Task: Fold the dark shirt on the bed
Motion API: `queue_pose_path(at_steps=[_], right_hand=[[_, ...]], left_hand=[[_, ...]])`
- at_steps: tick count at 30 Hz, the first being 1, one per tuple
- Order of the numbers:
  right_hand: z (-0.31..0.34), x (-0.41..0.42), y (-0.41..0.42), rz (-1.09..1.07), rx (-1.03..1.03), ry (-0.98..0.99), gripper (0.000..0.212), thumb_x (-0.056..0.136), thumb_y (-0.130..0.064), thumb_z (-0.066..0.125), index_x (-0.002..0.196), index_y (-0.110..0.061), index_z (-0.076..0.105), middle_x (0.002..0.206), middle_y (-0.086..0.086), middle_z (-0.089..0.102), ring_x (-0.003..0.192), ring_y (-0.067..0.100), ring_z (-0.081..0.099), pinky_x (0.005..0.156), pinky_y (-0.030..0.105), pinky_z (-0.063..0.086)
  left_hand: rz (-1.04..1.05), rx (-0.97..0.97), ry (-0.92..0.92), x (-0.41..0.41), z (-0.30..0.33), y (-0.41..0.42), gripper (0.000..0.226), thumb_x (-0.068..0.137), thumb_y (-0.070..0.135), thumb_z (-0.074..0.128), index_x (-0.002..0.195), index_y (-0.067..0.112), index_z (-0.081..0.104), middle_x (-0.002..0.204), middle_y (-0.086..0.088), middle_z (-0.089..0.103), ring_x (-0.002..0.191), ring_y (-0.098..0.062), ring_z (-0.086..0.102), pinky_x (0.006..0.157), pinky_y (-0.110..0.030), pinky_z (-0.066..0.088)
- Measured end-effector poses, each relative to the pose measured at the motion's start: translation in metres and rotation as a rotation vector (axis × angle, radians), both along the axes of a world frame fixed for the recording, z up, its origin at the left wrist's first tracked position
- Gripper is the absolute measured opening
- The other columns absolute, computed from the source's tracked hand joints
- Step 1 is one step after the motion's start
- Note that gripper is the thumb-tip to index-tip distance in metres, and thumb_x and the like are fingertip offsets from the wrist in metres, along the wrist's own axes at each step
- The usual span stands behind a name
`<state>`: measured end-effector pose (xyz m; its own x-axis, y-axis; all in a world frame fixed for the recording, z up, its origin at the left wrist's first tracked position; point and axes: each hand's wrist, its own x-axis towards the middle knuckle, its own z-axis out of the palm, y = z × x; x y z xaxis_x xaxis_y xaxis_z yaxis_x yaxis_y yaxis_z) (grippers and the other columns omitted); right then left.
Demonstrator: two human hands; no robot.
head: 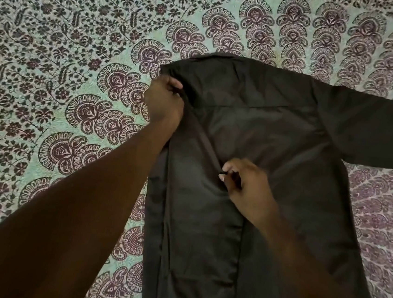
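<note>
A printed bedspread (65, 74), pale green with maroon paisley and floral motifs, fills the frame from edge to edge. On it lies your dark shirt (264, 136), spread flat from the centre of the frame down to the lower right, collar end toward the top. Its one visible sleeve (374, 133) reaches out to the right edge of the frame. The shirt's left side is folded inward, leaving a long straight edge running down the lower centre. Your left hand (164, 101), left of centre, is closed around the fabric at the shoulder corner. Your right hand (247, 188), just below centre, pinches a narrow fold of cloth between thumb and fingertips, and that fold stretches diagonally up toward your left hand.
</note>
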<state>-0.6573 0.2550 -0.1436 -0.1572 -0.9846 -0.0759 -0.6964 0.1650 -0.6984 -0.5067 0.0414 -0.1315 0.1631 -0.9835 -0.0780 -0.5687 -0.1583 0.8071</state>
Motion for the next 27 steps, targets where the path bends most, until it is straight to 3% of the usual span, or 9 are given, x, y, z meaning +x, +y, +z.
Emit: queue_pose_path(at_steps=[3, 7, 10, 12, 14, 16, 19, 22, 27], right_hand=[[0.000, 0.001, 0.002, 0.008, -0.063, 0.078, 0.009, 0.089, -0.008, 0.070, 0.097, -0.010, 0.066, 0.090, 0.005, 0.061, 0.072, 0.023, 0.063, 0.069, 0.034, 0.053], [0.008, 0.005, 0.002, 0.007, -0.045, 0.211, 0.017, 0.085, -0.007, 0.068, 0.102, -0.008, 0.065, 0.097, 0.010, 0.058, 0.070, 0.029, 0.061, 0.065, 0.036, 0.056], [0.019, 0.014, 0.003, -0.026, -0.013, 0.403, 0.037, 0.079, -0.010, 0.070, 0.115, -0.009, 0.063, 0.110, 0.014, 0.054, 0.090, 0.034, 0.059, 0.075, 0.043, 0.056], [0.026, 0.021, 0.007, 0.047, -0.044, 0.510, 0.053, 0.070, -0.013, 0.074, 0.121, -0.009, 0.063, 0.121, 0.017, 0.054, 0.105, 0.039, 0.056, 0.082, 0.048, 0.052], [0.025, 0.034, 0.016, 0.147, -0.082, 0.522, 0.057, 0.070, -0.015, 0.070, 0.126, -0.007, 0.062, 0.136, 0.018, 0.052, 0.122, 0.040, 0.052, 0.089, 0.048, 0.049], [0.016, 0.048, 0.032, 0.198, -0.072, 0.484, 0.051, 0.087, -0.022, 0.057, 0.135, -0.007, 0.059, 0.150, 0.016, 0.047, 0.137, 0.037, 0.046, 0.101, 0.048, 0.045], [0.001, 0.059, 0.066, 0.243, 0.061, 0.535, 0.063, 0.103, -0.048, 0.041, 0.155, -0.012, 0.039, 0.166, 0.010, 0.027, 0.153, 0.028, 0.026, 0.118, 0.046, 0.030], [-0.003, 0.055, 0.091, 0.159, 0.160, 0.581, 0.073, 0.102, -0.062, 0.033, 0.162, -0.021, 0.022, 0.171, 0.004, 0.007, 0.158, 0.024, 0.008, 0.124, 0.050, 0.017], [0.006, 0.058, 0.103, 0.005, 0.189, 0.604, 0.079, 0.102, -0.062, 0.034, 0.163, -0.018, 0.010, 0.171, 0.009, -0.004, 0.158, 0.029, -0.005, 0.127, 0.053, 0.007]], left_hand=[[-0.112, -0.077, -0.138, 0.009, -0.004, 0.003, 0.033, 0.080, -0.009, 0.052, 0.096, 0.012, 0.071, 0.105, -0.009, 0.069, 0.091, -0.025, 0.067, 0.087, -0.036, 0.055], [-0.211, -0.223, -0.211, 0.019, -0.001, 0.019, 0.025, 0.086, 0.000, 0.057, 0.108, 0.008, 0.065, 0.131, -0.016, 0.047, 0.113, -0.027, 0.057, 0.102, -0.033, 0.048], [-0.310, -0.462, -0.334, 0.026, 0.006, 0.050, 0.015, 0.091, 0.008, 0.057, 0.103, 0.004, 0.065, 0.119, -0.019, 0.055, 0.105, -0.032, 0.057, 0.090, -0.040, 0.048], [-0.474, -0.514, -0.355, 0.035, 0.008, 0.077, 0.013, 0.094, 0.009, 0.057, 0.101, 0.002, 0.066, 0.110, -0.018, 0.061, 0.098, -0.033, 0.059, 0.085, -0.044, 0.049], [-0.624, -0.509, -0.414, 0.048, 0.003, 0.105, 0.015, 0.096, 0.010, 0.058, 0.104, 0.001, 0.068, 0.111, -0.015, 0.065, 0.099, -0.033, 0.062, 0.085, -0.045, 0.050], [-0.714, -0.479, -0.462, 0.062, -0.006, 0.126, 0.021, 0.098, 0.014, 0.058, 0.111, 0.003, 0.069, 0.119, -0.013, 0.067, 0.108, -0.032, 0.064, 0.092, -0.046, 0.050], [-0.828, -0.330, -0.606, 0.076, -0.016, 0.143, 0.047, 0.101, 0.035, 0.050, 0.141, 0.012, 0.056, 0.153, -0.005, 0.050, 0.141, -0.025, 0.048, 0.115, -0.046, 0.037], [-0.867, -0.233, -0.783, 0.081, -0.018, 0.150, 0.065, 0.103, 0.051, 0.035, 0.160, 0.020, 0.029, 0.171, 0.002, 0.019, 0.157, -0.018, 0.019, 0.125, -0.047, 0.019], [-0.948, -0.237, -0.728, 0.083, -0.005, 0.178, 0.065, 0.104, 0.048, 0.033, 0.160, 0.015, 0.030, 0.171, -0.005, 0.020, 0.158, -0.021, 0.016, 0.126, -0.048, 0.018]])
